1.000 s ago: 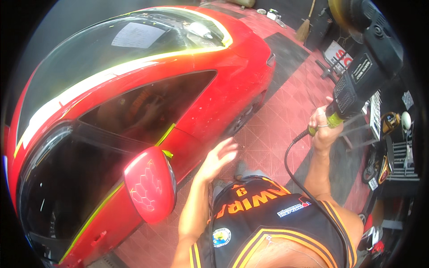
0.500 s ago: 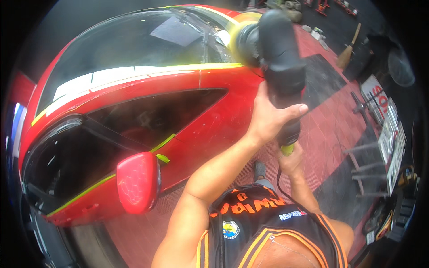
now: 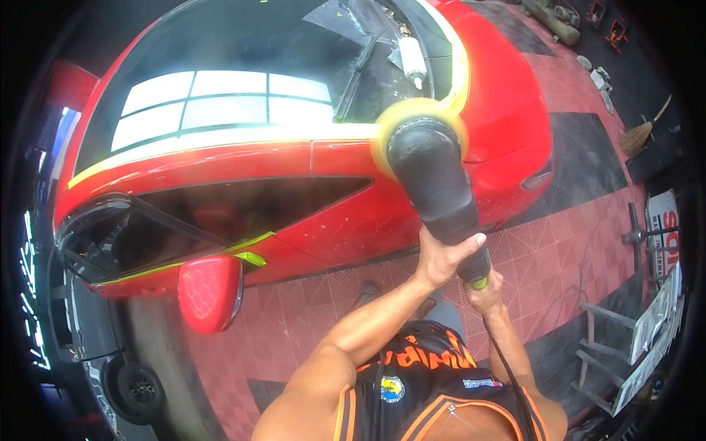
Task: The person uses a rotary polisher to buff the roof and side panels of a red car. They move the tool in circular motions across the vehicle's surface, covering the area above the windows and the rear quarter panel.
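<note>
The person's left hand wraps the matte black, tubular body of a polisher at frame centre; the right hand grips its tail end. The round yellow pad overlaps the glossy red car, contact unclear. A rounded red mirror juts out lower left, a white bottle lies top centre, textured red floor tiles spread right of centre

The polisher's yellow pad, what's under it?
Beside the yellow pad, the red car and yellow masking tape show. What's directly beneath is hidden by the pad and polisher.
</note>
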`<move>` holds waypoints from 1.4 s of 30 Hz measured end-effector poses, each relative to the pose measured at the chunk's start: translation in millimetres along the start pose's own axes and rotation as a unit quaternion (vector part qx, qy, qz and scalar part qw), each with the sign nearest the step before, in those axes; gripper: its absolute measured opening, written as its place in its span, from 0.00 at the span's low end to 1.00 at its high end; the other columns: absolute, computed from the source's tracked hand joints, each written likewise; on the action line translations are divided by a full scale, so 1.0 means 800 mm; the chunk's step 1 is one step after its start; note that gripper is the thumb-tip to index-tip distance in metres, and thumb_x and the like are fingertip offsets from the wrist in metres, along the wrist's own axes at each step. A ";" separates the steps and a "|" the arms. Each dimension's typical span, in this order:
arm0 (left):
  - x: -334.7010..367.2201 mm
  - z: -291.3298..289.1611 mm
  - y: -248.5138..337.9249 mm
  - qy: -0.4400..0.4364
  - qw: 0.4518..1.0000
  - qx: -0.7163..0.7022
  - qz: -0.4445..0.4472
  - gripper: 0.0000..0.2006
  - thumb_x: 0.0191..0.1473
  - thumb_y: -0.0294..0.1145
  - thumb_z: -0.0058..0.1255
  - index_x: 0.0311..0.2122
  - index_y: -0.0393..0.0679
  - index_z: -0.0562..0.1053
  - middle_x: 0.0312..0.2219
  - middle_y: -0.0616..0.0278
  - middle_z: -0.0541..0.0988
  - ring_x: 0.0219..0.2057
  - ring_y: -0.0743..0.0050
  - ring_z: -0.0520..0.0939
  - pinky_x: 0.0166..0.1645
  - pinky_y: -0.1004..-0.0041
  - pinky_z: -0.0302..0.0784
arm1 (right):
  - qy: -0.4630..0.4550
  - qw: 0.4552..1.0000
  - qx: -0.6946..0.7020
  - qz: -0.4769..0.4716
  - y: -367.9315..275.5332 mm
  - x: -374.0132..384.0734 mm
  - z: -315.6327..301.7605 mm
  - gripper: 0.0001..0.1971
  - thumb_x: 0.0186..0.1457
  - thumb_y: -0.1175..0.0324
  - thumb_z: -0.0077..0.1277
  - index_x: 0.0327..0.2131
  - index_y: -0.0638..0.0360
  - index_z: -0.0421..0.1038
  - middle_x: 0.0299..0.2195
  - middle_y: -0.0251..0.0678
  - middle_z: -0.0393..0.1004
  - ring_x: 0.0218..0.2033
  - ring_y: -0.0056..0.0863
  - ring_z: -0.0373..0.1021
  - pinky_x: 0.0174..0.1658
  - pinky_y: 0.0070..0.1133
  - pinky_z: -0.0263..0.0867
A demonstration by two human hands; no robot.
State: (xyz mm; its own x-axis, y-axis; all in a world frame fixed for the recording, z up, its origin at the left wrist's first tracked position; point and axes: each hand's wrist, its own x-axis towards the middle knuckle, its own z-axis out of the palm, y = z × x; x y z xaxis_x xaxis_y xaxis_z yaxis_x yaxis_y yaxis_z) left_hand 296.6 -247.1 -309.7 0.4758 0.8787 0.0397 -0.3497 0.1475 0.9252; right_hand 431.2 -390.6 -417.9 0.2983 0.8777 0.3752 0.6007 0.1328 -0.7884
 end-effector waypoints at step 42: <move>-0.013 -0.033 0.022 0.038 0.999 -0.007 -0.011 0.20 0.49 0.25 0.73 0.47 0.39 0.78 0.41 0.61 0.85 0.41 0.71 0.85 0.49 0.66 0.82 | -0.007 0.998 0.050 0.048 -0.042 -0.008 0.042 0.20 0.47 0.78 0.62 0.46 0.65 0.72 0.31 0.51 0.82 0.34 0.54 0.82 0.38 0.38 0.78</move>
State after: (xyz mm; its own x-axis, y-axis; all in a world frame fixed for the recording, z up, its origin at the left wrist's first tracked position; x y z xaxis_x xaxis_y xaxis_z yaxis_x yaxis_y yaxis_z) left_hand 264.6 -241.8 -303.7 0.4209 0.9071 -0.0103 -0.3519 0.1738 0.9198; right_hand 384.4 -385.5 -410.2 0.3403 0.8945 0.2900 0.4927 0.0930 -0.8652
